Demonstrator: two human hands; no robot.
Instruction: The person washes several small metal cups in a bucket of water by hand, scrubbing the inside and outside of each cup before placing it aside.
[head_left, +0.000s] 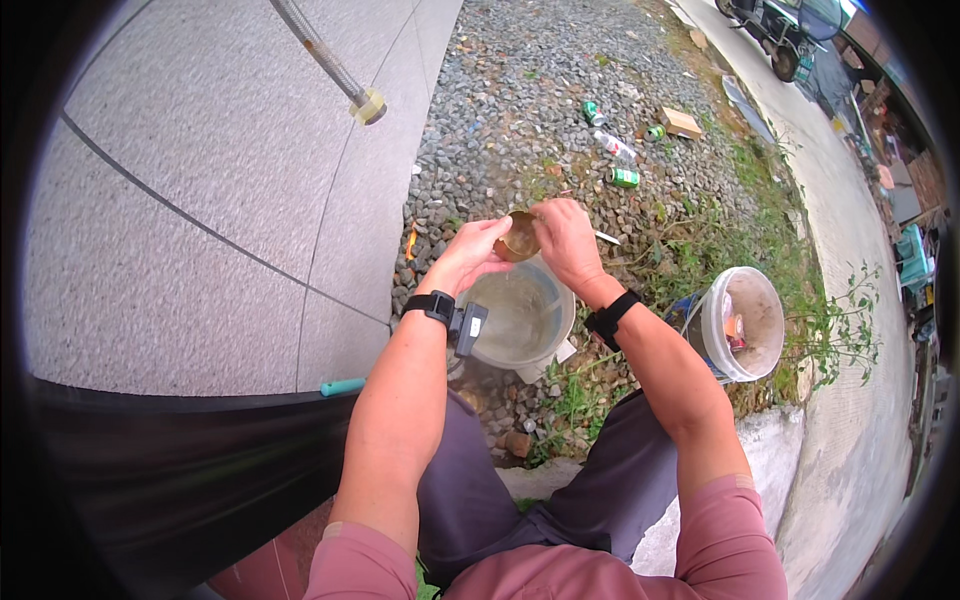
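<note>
Over the far rim of a round bucket of cloudy water, my left hand grips a small brownish round cup or bowl, thumb on its rim. My right hand is at the cup's right side, fingers bent at its opening; whether they hold the rim or something small is blurred. The cup is tilted so its inside shows. Both wrists wear black straps, and a small dark device hangs at the left one. A thin white stick shows just right of my right hand.
A white plastic bucket with some litter stands at the right. Green cans, a clear plastic bottle and a small cardboard box lie on the gravel. A braided hose hangs at upper left before a speckled stone wall.
</note>
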